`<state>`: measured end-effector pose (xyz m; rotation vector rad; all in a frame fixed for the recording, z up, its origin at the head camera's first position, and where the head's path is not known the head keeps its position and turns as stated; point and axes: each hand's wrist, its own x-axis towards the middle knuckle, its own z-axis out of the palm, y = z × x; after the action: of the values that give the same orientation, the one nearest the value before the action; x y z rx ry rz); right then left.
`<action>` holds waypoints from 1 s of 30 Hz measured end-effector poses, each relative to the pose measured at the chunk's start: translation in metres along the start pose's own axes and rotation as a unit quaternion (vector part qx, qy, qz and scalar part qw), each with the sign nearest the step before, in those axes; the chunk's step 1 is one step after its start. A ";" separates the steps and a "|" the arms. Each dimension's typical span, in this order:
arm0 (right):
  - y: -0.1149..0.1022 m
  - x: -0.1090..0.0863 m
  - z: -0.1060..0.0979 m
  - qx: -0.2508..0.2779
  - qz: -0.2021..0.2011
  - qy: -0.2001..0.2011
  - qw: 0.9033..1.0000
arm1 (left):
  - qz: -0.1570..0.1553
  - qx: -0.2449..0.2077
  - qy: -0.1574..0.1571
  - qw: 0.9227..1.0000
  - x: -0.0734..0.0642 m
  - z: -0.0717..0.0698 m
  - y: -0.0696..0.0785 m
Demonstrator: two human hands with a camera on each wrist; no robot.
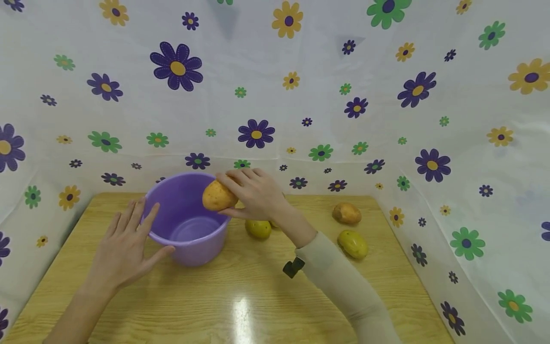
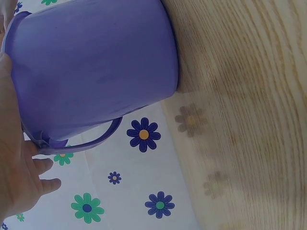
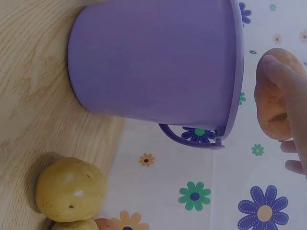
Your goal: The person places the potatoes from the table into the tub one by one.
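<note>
A purple plastic bucket (image 1: pixel 199 253) stands upright on the table. My left hand (image 1: pixel 126 243) lies at its left rim with fingers and thumb spread and fairly straight; in the left wrist view the hand (image 2: pixel 17 167) touches the rim beside the handle (image 2: pixel 96 141). Over the right side of the rim, my right hand (image 1: pixel 262 191) grips a light brown potato (image 1: pixel 216 196). The right wrist view has this potato (image 3: pixel 273 108) above the level of the bucket's rim, with the thumb across it. Part of the potato is hidden by the fingers.
Right of the bucket, a yellowish potato (image 1: pixel 259 230) sits with others partly behind my right wrist. Farther right lie a brown potato (image 1: pixel 347 213) and a greenish-yellow potato (image 1: pixel 353 244). A flower-patterned sheet (image 1: pixel 326 95) encloses the back and sides of the wooden table (image 1: pixel 193 306).
</note>
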<state>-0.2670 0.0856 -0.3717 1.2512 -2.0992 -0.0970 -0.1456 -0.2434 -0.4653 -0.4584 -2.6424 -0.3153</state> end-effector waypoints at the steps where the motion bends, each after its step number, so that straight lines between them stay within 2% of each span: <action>1: -0.001 0.001 0.000 0.001 -0.001 -0.004 1.000 | 0.000 0.001 0.000 1.000 0.000 0.000 0.000; 15: -0.009 0.021 0.002 0.014 0.001 -0.066 0.998 | -0.001 -0.010 -0.003 1.000 0.001 -0.001 0.000; 23: -0.016 0.029 0.011 0.031 -0.009 -0.108 0.994 | -0.004 -0.002 -0.004 1.000 0.000 0.000 0.001; 30: -0.021 0.034 0.016 0.014 -0.024 -0.134 0.991 | -0.002 -0.003 -0.001 1.000 0.001 0.000 0.001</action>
<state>-0.2712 0.0424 -0.3744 1.3686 -2.3036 -0.2718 -0.1455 -0.2420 -0.4646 -0.4545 -2.6457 -0.3238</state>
